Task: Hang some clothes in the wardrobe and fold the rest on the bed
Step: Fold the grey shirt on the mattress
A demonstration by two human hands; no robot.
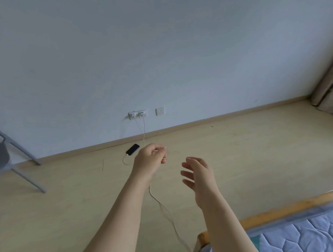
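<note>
- Clothes: none in frame; turn toward bed (306, 232), lower right, before reaching.
- Left hand (150, 157), centre: loosely curled, empty.
- Right hand (198, 174): fingers spread, empty.

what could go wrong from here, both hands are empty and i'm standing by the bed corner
1. The thin white charging cable trails over the pale wooden floor from the white wall sockets towards the bed; a foot could catch it.
2. The black smartphone lies plugged in on the floor; it could be stepped on or yanked.
3. The rounded wooden bed frame corner sits close below; a shin might knock it.
</note>
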